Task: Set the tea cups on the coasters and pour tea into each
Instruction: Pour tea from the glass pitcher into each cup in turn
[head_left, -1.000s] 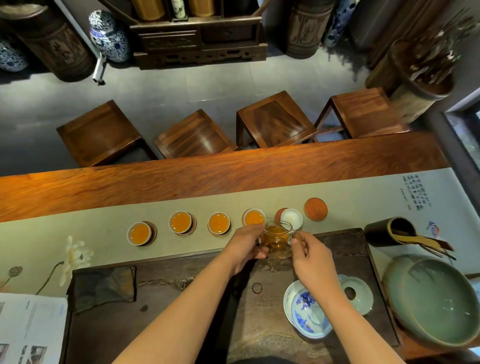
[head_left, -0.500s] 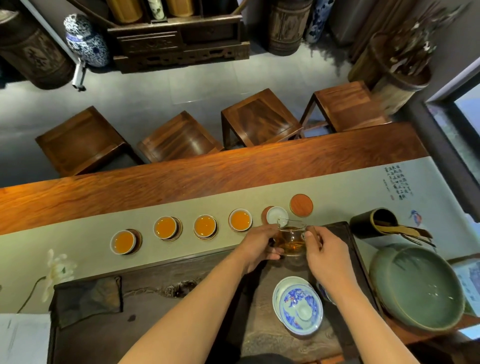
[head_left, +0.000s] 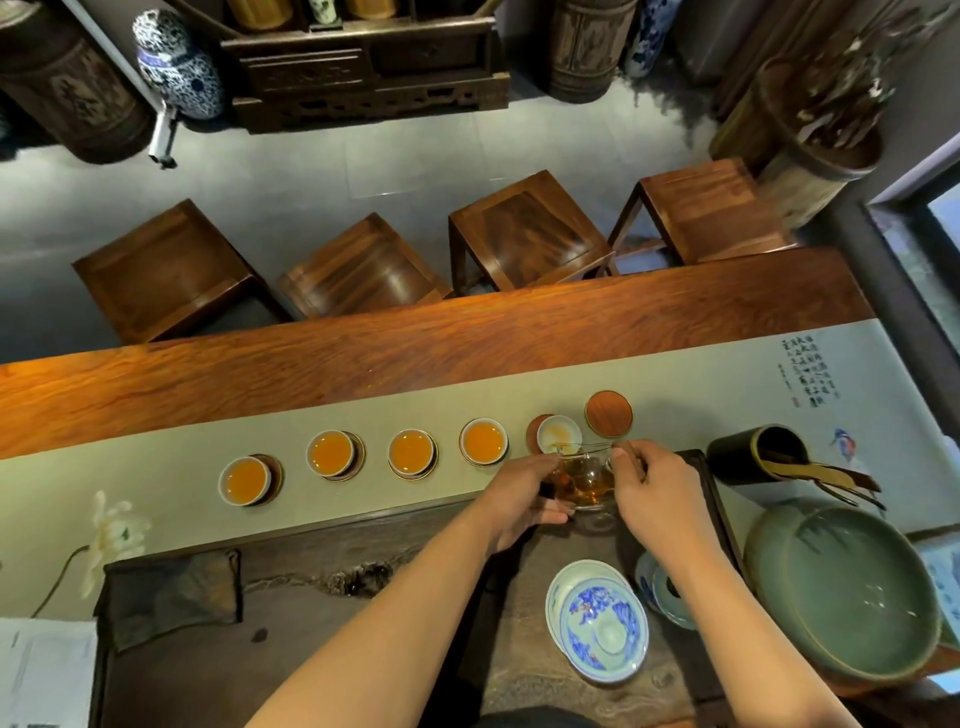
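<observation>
Several white tea cups filled with amber tea (head_left: 483, 440) stand in a row on round wooden coasters along the grey table runner (head_left: 156, 499). A fifth cup (head_left: 559, 435) sits on its coaster with only a little tea in it. To its right lies a bare coaster (head_left: 609, 413). A glass pitcher of tea (head_left: 586, 480) is tilted toward the fifth cup. My right hand (head_left: 657, 493) grips its handle side, and my left hand (head_left: 524, 493) supports its left side.
A dark wooden tea tray (head_left: 311, 649) lies under my arms, with a blue-and-white lidded bowl (head_left: 597, 621) on it. A large green bowl (head_left: 852, 592) and a dark holder with tea tools (head_left: 753, 457) stand right. A dark cloth (head_left: 171, 592) lies left. Stools stand beyond the table.
The pitcher has been carried right and tipped toward the fifth cup, which now holds a little tea. The view has shifted slightly to the right.
</observation>
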